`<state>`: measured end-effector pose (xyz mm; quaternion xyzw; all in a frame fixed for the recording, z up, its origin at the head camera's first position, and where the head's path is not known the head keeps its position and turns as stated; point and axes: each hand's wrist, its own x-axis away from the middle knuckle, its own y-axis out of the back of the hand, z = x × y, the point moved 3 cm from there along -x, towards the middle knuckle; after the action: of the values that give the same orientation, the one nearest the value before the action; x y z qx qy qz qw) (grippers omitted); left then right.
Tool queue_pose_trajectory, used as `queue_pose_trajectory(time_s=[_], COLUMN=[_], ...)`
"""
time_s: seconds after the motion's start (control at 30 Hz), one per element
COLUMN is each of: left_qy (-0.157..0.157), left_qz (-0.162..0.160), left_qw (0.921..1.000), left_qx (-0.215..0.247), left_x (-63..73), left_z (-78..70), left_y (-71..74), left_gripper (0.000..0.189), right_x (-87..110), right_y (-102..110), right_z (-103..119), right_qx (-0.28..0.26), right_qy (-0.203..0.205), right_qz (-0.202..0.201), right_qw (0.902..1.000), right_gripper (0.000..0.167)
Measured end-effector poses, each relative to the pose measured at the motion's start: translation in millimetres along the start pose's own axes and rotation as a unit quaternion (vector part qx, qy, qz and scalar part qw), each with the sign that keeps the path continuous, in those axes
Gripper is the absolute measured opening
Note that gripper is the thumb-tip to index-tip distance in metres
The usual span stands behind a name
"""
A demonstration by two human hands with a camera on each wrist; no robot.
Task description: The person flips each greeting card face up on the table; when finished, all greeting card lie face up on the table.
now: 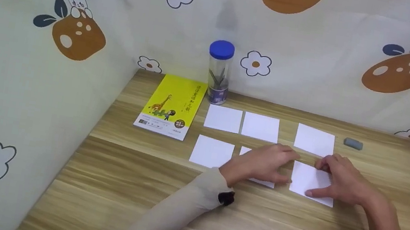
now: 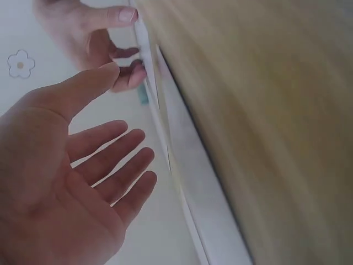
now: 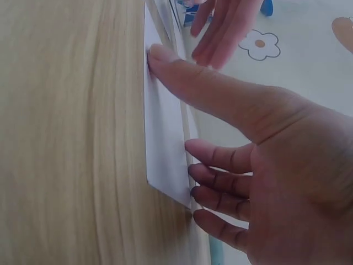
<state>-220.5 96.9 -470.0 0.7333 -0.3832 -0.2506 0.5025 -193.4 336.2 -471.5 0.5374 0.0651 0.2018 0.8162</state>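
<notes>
White square cards lie flat on the wooden table in two rows. My right hand [image 1: 346,182] rests over the lower right card [image 1: 304,178]; its thumb [image 3: 165,58] touches the near part of the card, and the other fingers, slightly bent, reach its far edge. Palm sideways and fingers loosely spread, my left hand [image 2: 71,182] holds nothing. In the head view it overlaps the lower middle card [image 1: 244,151], hiding most of it. The lower left card [image 1: 212,151] is just beside the left wrist. Beyond the hands is the upper right card [image 1: 315,140].
Two more cards, an upper left one [image 1: 223,118] and an upper middle one [image 1: 260,126], lie at the back. A yellow book [image 1: 180,90] is at the left, next to a clear blue-lidded jar [image 1: 219,66]. A grey eraser [image 1: 353,144] lies at the right, before the patterned cloth.
</notes>
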Motion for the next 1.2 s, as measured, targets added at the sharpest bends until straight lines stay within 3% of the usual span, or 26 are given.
queue_pose_trajectory(time_s=[0.17, 0.4, 0.57, 0.7, 0.87, 0.93, 1.0, 1.07, 1.17, 1.2], left_qy=[0.000, 0.013, 0.031, 0.023, 0.031, 0.031, 0.040, 0.035, 0.018, 0.010], left_qz=[0.029, 0.042, 0.044, 0.022, -0.048, -0.082, -0.110, -0.131, -0.141, -0.145], left_qw=[0.9996, 0.9990, 0.9984, 0.9983, 0.9895, 0.9793, 0.9627, 0.9357, 0.8812, 0.8689], left_qx=[0.006, 0.002, 0.020, 0.049, 0.133, 0.183, 0.244, 0.326, 0.451, 0.473], left_x=[-5.5, -3.1, -2.8, -4.4, -12.5, -14.9, -16.3, -17.3, -18.4, -18.9], left_z=[-6.7, -15.4, -14.7, -12.0, -6.8, -3.9, -1.4, -0.8, -1.4, -1.7], left_y=[-11.6, -21.1, -21.1, -18.2, -11.4, -7.3, -4.3, -2.5, -1.1, -0.6], left_gripper=[0.077, 0.083, 0.089, 0.085, 0.064, 0.055, 0.048, 0.041, 0.033, 0.033], right_x=[0.5, -2.7, -6.1, -10.9, -13.1, -12.9, -12.5, -11.6, -8.8, -7.6], right_y=[1.2, -2.1, -2.1, 2.0, 10.5, 12.9, 15.1, 17.3, 20.9, 22.6], right_z=[4.0, 8.1, 9.4, 10.4, 8.8, 7.3, 5.6, 3.9, 1.7, 1.3], right_qx=[0.003, 0.006, 0.000, -0.008, -0.039, -0.051, -0.064, -0.088, -0.138, -0.151], right_qy=[-0.001, 0.025, 0.054, 0.056, -0.004, -0.025, -0.035, -0.037, -0.037, -0.034], right_qz=[-0.001, -0.015, -0.048, -0.077, -0.062, -0.065, -0.073, -0.081, -0.094, -0.102], right_qw=[1.0000, 0.9995, 0.9974, 0.9954, 0.9973, 0.9963, 0.9947, 0.9922, 0.9853, 0.9827], right_gripper=[0.081, 0.084, 0.060, 0.031, 0.017, 0.020, 0.023, 0.025, 0.030, 0.032])
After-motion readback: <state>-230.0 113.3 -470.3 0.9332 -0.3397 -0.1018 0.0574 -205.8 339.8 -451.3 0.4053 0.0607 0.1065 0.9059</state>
